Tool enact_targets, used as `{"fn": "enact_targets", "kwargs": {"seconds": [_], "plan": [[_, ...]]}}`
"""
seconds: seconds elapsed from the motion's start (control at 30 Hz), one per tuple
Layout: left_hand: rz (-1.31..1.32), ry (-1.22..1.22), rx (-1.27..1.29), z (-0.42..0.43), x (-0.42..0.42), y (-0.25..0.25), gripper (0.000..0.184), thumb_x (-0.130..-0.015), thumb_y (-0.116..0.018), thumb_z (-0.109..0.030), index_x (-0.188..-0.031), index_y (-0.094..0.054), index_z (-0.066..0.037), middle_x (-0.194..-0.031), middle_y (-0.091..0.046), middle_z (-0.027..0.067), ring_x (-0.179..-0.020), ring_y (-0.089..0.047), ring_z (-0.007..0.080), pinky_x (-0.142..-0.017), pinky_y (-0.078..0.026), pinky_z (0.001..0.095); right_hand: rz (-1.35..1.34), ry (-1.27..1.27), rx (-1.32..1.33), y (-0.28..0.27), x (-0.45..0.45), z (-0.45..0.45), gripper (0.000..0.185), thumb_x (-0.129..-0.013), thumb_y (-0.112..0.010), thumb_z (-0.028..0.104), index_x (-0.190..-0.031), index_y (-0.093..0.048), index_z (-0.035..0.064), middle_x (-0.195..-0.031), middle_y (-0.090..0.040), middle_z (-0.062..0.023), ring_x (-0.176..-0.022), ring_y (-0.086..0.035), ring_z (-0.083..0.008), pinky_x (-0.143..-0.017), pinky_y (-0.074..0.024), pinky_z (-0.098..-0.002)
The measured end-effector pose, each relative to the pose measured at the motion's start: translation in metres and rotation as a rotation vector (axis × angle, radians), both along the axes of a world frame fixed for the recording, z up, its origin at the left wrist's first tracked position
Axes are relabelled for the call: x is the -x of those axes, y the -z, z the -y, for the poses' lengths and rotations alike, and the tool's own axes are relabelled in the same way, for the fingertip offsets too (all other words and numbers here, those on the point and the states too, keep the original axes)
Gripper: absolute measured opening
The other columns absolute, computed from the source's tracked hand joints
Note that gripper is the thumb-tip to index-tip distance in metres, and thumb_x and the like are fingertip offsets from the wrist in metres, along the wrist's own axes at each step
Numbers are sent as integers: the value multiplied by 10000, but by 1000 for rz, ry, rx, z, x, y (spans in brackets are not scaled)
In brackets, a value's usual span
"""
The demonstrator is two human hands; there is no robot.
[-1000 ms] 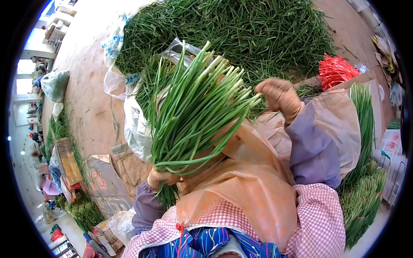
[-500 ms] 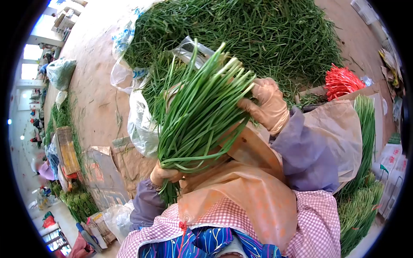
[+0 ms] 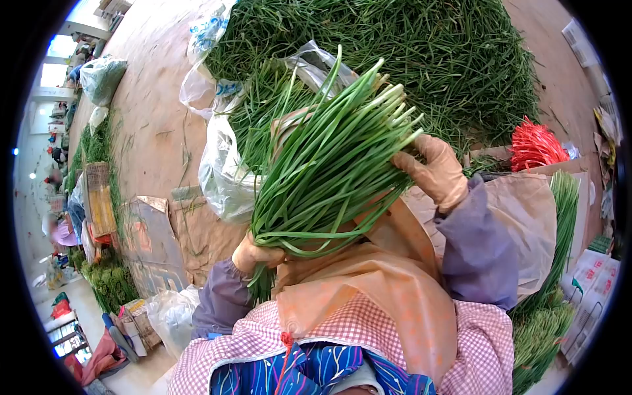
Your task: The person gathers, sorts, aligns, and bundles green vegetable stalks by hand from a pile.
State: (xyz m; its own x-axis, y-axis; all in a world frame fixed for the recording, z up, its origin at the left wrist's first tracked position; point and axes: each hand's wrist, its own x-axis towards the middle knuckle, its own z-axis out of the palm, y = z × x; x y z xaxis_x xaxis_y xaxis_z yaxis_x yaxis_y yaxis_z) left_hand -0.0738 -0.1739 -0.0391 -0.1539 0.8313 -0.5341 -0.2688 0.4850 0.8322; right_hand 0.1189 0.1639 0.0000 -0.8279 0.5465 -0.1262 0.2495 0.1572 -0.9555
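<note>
A thick bunch of garlic chives (image 3: 336,164) slants across the front of my apron, its pale cut ends up and to the right. My left hand (image 3: 258,255), in a tan glove, is wrapped round the lower leafy end, and some leaf tips hang below the fist. At the upper right edge of the bunch, my right hand (image 3: 436,172), gloved too, has its fingers bent and pinched against the outer stems near the pale ends. Part of those fingertips is hidden by the stems.
A big heap of loose chives (image 3: 388,66) lies ahead, beside a clear plastic bag (image 3: 224,168). Red ties (image 3: 534,146) sit at the right, above stacked bunches (image 3: 543,336). Cardboard (image 3: 204,240) covers the floor at the left. White boxes (image 3: 589,289) stand far right.
The bunch and both hands have shifted slightly to the right in view. My right hand has turned, its fingers now bent closer against the stems. My left hand keeps its hold.
</note>
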Motion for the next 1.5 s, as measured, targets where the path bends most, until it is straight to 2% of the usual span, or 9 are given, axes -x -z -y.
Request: {"fn": "enact_targets", "kwargs": {"seconds": [0.13,0.33,0.53,0.9,1.0,1.17,1.27,1.37,1.5], "plan": [[-149,17,-80,-5,-7,-17,378,-945,-502,-225,-1255,-539,-12,-855,-640,107,-475,-479,150,-395,-329,284,-171,193,393,48,6,-3,168,-925,-642,182,-976,-701,33,-829,-688,-78,-740,-633,-178,-721,-519,-315],[-43,-40,33,-22,-8,-40,534,-693,-635,71,-1219,-566,5,-874,-665,61,-608,-561,105,-468,-400,236,38,567,-773,43,-30,-34,186,-864,-691,182,-997,-669,55,-933,-668,-96,-902,-632,-261,-814,-510,-376],[17,-54,72,-47,-10,-79,458,-663,-651,63,-1116,-620,4,-790,-650,30,-531,-497,63,-436,-345,224,-141,-400,-849,-31,16,54,785,-618,-840,305,-1344,-550,241,-1448,-433,-160,-1386,-345,-354,-1151,-203,-498],[-162,128,-125,-29,2,-60,695,-705,-838,-101,-1315,-514,-25,-1224,-618,79,-1093,-545,147,-961,-447,332,-594,92,148,-15,23,57,139,-901,-652,145,-1000,-593,68,-911,-646,-71,-750,-623,-172,-662,-514,-313],[-764,395,-473,-23,10,-28,644,-736,-822,-113,-1302,-527,-25,-1208,-629,88,-1073,-561,147,-940,-464,327,-615,360,603,-18,12,9,176,-999,-533,233,-1020,-598,70,-583,-483,49,-434,-367,-60,-411,-287,-227],[-382,278,-200,-9,9,-16,674,-753,-788,-71,-1350,-480,-30,-1234,-612,86,-1099,-540,150,-970,-441,319,-616,609,268,18,-44,-122,146,-992,-543,199,-1014,-625,80,-566,-474,45,-412,-315,-48,-388,-241,-223],[-128,120,-93,-15,7,-45,761,-741,-779,-47,-1405,-407,-36,-1276,-579,46,-1127,-506,134,-995,-415,317,-218,669,-199,89,-87,-196,187,-952,-611,197,-1086,-638,69,-685,-601,2,-515,-483,-93,-460,-385,-253],[-118,134,-56,-14,6,-42,775,-731,-779,-35,-1410,-407,-34,-1288,-568,36,-1138,-497,133,-1010,-402,316,477,365,-839,29,-73,-123,633,-799,-737,122,-1374,-473,88,-1310,-552,-122,-1231,-512,-250,-1034,-416,-350],[-25,-30,-69,-34,-11,-71,671,-717,-780,-61,-1324,-497,-25,-1224,-609,68,-1114,-532,161,-976,-429,331,-130,-299,-920,-54,-7,-3,834,-673,-789,106,-1425,-430,77,-1417,-459,-173,-1337,-410,-355,-1125,-315,-436]]}}
